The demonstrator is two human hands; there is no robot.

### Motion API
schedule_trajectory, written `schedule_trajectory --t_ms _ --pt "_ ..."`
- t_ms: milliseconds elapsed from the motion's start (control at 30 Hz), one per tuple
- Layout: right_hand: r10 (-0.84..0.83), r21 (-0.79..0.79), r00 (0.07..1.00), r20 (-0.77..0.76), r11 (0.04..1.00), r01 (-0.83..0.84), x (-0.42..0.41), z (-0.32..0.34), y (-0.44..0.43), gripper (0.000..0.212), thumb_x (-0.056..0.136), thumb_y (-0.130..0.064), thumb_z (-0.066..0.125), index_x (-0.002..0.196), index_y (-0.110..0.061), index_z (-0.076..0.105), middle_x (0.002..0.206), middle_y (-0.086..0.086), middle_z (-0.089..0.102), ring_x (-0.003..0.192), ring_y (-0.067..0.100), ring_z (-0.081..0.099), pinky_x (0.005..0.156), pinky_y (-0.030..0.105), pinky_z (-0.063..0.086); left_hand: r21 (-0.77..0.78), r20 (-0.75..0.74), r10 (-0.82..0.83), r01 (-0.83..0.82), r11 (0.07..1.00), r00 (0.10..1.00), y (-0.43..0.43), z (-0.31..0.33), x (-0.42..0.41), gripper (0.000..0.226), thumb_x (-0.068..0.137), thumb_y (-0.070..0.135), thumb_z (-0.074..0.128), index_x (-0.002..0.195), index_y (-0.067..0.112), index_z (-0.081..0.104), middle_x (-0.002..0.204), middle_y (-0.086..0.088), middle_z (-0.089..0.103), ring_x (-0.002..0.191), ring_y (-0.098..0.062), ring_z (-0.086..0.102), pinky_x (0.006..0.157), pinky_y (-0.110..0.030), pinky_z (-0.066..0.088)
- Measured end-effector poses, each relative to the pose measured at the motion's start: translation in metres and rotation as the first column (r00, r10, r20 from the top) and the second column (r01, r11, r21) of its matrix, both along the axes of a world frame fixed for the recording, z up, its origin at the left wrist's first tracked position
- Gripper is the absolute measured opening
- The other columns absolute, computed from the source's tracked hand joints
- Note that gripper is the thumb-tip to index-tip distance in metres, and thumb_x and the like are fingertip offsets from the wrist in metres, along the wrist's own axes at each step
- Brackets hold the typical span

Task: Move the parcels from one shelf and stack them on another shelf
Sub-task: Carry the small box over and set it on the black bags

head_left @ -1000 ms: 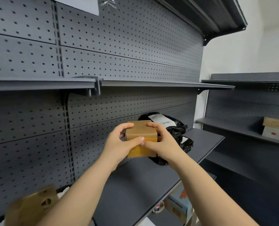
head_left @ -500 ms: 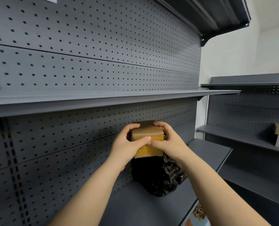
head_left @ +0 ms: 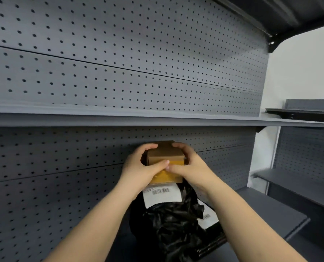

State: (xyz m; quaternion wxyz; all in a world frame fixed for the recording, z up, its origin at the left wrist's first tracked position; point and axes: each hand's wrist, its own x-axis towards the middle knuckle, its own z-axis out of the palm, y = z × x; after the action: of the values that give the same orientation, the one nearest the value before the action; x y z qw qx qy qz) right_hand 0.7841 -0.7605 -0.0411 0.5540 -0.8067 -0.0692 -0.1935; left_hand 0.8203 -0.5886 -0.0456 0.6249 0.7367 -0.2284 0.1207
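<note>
- Just under the grey upper shelf (head_left: 157,121), close to the pegboard back panel (head_left: 119,72), sits a small brown cardboard box (head_left: 164,155), plain on top, with glossy yellow-brown tape across its near face.
- Both hands clasp it: the left hand (head_left: 140,167) wraps its left side, the right hand (head_left: 190,165) its right.
- Each hand's fingers curl over the top edge at the far corners, and the thumbs lie across the taped front, their tips almost meeting in the middle.
- The box is pressed between the palms, so the grip is closed tight on it, fingers bent rather than spread.
- Directly below it stands a crumpled black plastic parcel (head_left: 172,229); the box's bottom edge lies right at the top of the parcel's white barcode label (head_left: 162,195), though whether it rests on the bag I can't tell.
- That bag stands on the lower shelf (head_left: 261,210), against the pegboard.
- Off to the right, more grey shelving (head_left: 299,188) stands before a white wall.
</note>
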Motion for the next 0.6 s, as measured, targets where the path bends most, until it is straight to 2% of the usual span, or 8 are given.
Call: schedule_trajectory --t_ms 100,233,300,367,433,500,600 --pt "0.072 -0.016 0.997 -0.009 0.997 -0.072 0.020 0.005 -0.020 0.075 0.065 -0.034 0.083 0.132 -0.036 0.050 0.127 -0.003 0.061 0.110 0.014 0.064 0.096 0.036 0.056 -0.007 -0.001 0.089 -0.089 0.996 0.996 -0.017 0.006 0.006 0.050 0.068 0.033 0.085 0.112 0.042 0.063 0.114 0.012 0.063 0.100 -0.005 0.061 0.084 -0.029 0.056" --pt "0.156 -0.068 0.987 -0.020 0.985 -0.157 0.040 0.006 -0.032 0.077 0.065 -0.037 0.082 0.134 -0.040 0.048 0.128 -0.005 0.060 0.110 0.014 0.063 0.093 0.032 0.056 -0.029 -0.005 0.179 -0.179 0.983 0.984 -0.030 0.003 0.009 0.045 0.070 0.031 0.085 0.108 0.039 0.064 0.108 0.013 0.065 0.096 -0.001 0.061 0.070 -0.015 0.050" --pt "0.200 -0.082 0.980 -0.024 0.976 -0.201 0.045 0.003 -0.034 0.069 0.074 -0.028 0.081 0.134 -0.039 0.048 0.126 -0.005 0.060 0.109 0.011 0.063 0.090 0.027 0.055 -0.032 -0.012 0.216 -0.216 0.976 0.976 -0.035 -0.003 0.011 0.043 0.070 0.031 0.085 0.107 0.041 0.063 0.110 0.010 0.066 0.096 -0.003 0.062 0.073 -0.018 0.052" --pt "0.235 -0.071 0.972 -0.024 0.969 -0.237 0.050 -0.001 -0.036 0.066 0.078 -0.025 0.079 0.134 -0.039 0.048 0.126 -0.004 0.061 0.109 0.011 0.063 0.092 0.027 0.055 -0.031 -0.020 0.249 -0.250 0.968 0.968 -0.038 -0.006 0.011 0.047 0.070 0.032 0.085 0.109 0.042 0.061 0.114 0.009 0.064 0.100 -0.005 0.061 0.080 -0.022 0.054" --pt "0.260 -0.051 0.965 -0.028 0.964 -0.261 0.055 -0.003 -0.037 0.064 0.079 -0.024 0.078 0.134 -0.038 0.049 0.126 -0.003 0.061 0.109 0.012 0.063 0.092 0.027 0.055 -0.021 -0.015 0.265 -0.265 0.964 0.964 -0.040 -0.005 0.011 0.053 0.072 0.030 0.083 0.116 0.041 0.056 0.116 0.014 0.058 0.099 0.003 0.056 0.076 -0.013 0.049" --pt "0.279 -0.030 0.960 -0.028 0.960 -0.279 0.057 -0.004 -0.038 0.062 0.081 -0.023 0.077 0.134 -0.039 0.048 0.124 -0.004 0.061 0.107 0.010 0.062 0.087 0.022 0.054 0.004 -0.013 0.275 -0.275 0.961 0.961 -0.043 -0.002 0.011 0.059 0.075 0.028 0.082 0.125 0.039 0.051 0.114 0.018 0.052 0.093 0.011 0.050 0.065 -0.003 0.041" --pt "0.285 -0.016 0.958 -0.005 0.958 -0.285 0.061 -0.007 -0.041 0.060 0.083 -0.023 0.076 0.134 -0.038 0.048 0.123 -0.005 0.060 0.106 0.008 0.061 0.081 0.018 0.052 0.040 -0.017 0.303 -0.302 0.952 0.953 -0.048 0.001 0.012 0.065 0.077 0.027 0.081 0.133 0.035 0.048 0.120 0.016 0.049 0.097 0.005 0.050 0.062 0.000 0.038"
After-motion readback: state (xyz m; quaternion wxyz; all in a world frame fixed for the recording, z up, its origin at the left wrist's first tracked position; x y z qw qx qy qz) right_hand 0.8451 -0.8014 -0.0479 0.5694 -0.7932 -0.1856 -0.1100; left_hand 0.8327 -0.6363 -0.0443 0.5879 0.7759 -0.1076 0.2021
